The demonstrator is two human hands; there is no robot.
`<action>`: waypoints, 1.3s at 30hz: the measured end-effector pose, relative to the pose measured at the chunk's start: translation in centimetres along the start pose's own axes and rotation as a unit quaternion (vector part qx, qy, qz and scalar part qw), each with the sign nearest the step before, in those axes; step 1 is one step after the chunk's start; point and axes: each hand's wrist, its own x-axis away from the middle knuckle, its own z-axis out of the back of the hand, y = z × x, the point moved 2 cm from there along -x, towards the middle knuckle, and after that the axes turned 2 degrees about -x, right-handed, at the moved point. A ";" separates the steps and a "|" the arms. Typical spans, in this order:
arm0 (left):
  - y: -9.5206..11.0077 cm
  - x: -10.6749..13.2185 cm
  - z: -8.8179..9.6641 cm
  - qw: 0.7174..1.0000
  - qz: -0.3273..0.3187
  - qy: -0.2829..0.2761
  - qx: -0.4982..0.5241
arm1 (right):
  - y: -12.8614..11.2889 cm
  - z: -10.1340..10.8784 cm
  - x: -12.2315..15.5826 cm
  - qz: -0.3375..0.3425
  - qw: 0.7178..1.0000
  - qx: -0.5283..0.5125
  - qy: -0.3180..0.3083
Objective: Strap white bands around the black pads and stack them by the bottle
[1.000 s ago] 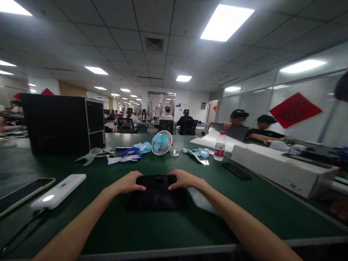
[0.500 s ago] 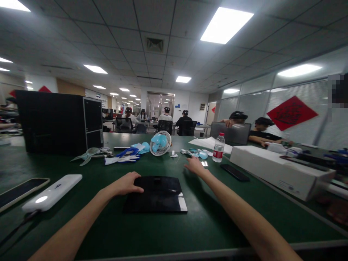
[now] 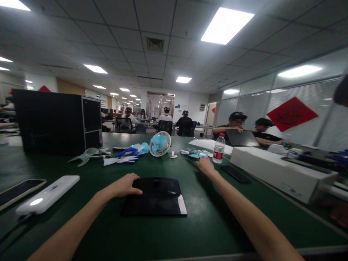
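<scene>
Black panel (image 3: 154, 203) partly under left hand (image 3: 125, 185), right hand (image 3: 206, 166) near light-blue pieces (image 3: 194, 156).

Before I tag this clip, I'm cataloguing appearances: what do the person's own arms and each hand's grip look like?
The left grip and right grip are bare, ungloved hands. Both forearms are uncovered; no sleeve, watch, bracelet or cable shows.

Chairs (image 3: 165, 126) and computer tower (image 3: 51, 121) show an office
</scene>
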 end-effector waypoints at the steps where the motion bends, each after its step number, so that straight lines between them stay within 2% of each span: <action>1: 0.1 0.0 0.0 1.000 0.000 -0.001 -0.003 | -0.3 0.7 0.2 0.002 1.000 0.008 0.024; 4: 0.4 0.0 0.0 1.000 -0.011 0.009 -0.015 | -2.0 3.1 1.4 0.012 0.996 0.005 0.089; 6: 0.7 -0.2 0.3 0.998 -0.030 0.044 -0.020 | -3.8 4.8 2.7 0.037 0.992 -0.031 0.118; 9: 1.5 -0.2 1.5 0.982 -0.060 0.177 -0.023 | -7.3 7.2 5.3 0.090 0.982 -0.109 0.124; 12: 2.6 0.5 2.9 0.942 -0.080 0.326 -0.018 | -10.5 8.8 8.1 0.134 0.963 -0.202 0.115; 13: 2.9 0.8 3.2 0.932 -0.086 0.352 -0.013 | -11.5 9.1 8.9 0.147 0.956 -0.230 0.104; 15: 3.5 1.3 3.5 0.924 -0.098 0.370 -0.004 | -12.9 9.2 10.3 0.165 0.943 -0.279 0.078; 18: 4.1 1.8 3.6 0.932 -0.103 0.348 0.005 | -14.0 8.7 11.5 0.169 0.928 -0.329 0.035; 21: 4.6 2.0 3.6 0.937 -0.096 0.334 0.029 | -14.1 8.0 11.8 0.160 0.921 -0.356 0.007; 27: 5.3 2.1 4.1 0.941 -0.083 0.307 0.112 | -13.3 7.3 11.5 0.147 0.913 -0.379 -0.004; 29: 5.2 2.1 4.2 0.949 -0.083 0.265 0.150 | -13.1 7.4 11.6 0.134 0.905 -0.404 -0.010; 32: 4.6 2.0 3.8 0.957 -0.071 0.161 0.232 | -13.2 7.6 12.1 0.112 0.883 -0.455 -0.044; 34: 4.4 2.1 3.6 0.955 -0.061 0.097 0.272 | -13.4 7.8 12.5 0.091 0.876 -0.467 -0.085; 37: 4.5 2.6 3.7 0.954 -0.042 0.031 0.297 | -13.4 7.7 13.0 0.054 0.873 -0.457 -0.160; 39: 4.8 3.0 3.7 0.952 -0.021 -0.010 0.304 | -13.2 7.6 13.3 0.045 0.858 -0.467 -0.211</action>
